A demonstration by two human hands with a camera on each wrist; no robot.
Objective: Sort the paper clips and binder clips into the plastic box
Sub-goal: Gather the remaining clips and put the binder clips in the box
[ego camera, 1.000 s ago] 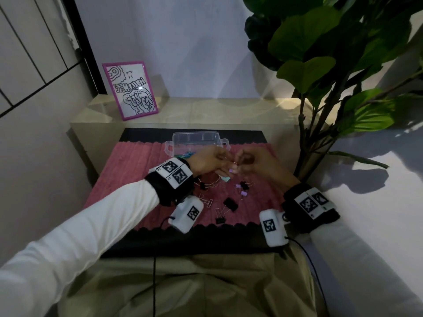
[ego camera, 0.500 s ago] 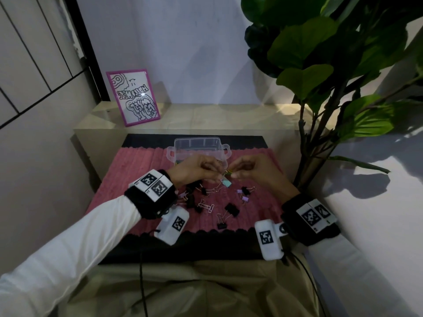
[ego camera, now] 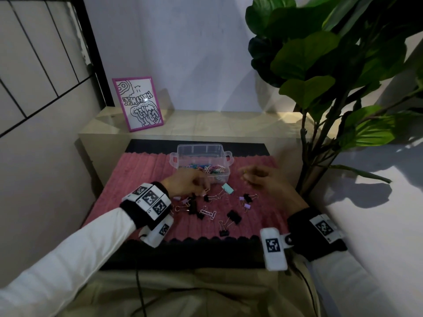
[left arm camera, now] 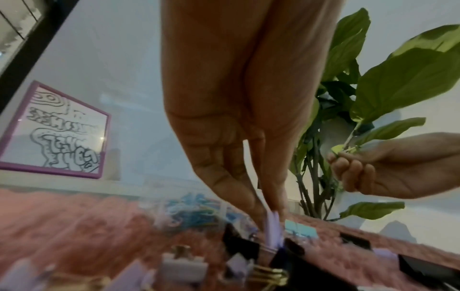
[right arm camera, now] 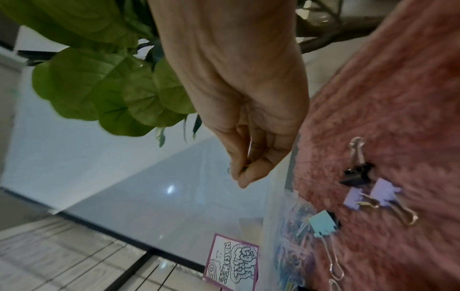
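Observation:
The clear plastic box [ego camera: 225, 154] stands at the back of the pink mat, with several coloured paper clips [ego camera: 206, 168] in its front part. Black, lilac and teal binder clips [ego camera: 233, 216] lie scattered on the mat before it. My left hand [ego camera: 204, 191] reaches down into the pile, and its thumb and finger [left arm camera: 270, 216] pinch a lilac binder clip [left arm camera: 273, 232]. My right hand [ego camera: 243, 173] hovers to the right of the box and pinches a small yellow-green clip [left arm camera: 343, 149], which is mostly hidden in the right wrist view [right arm camera: 242, 173].
A pink mat [ego camera: 142, 177] lies on a black one. A teal binder clip [right arm camera: 323, 224], a black one [right arm camera: 356, 175] and lilac ones [right arm camera: 383, 191] lie near the right hand. A framed drawing [ego camera: 137, 102] leans at the back left. A leafy plant [ego camera: 320, 65] rises on the right.
The hands, which met in front of the box, have parted. The left has dropped to the clip pile and the right has drawn off to the right with the small clip.

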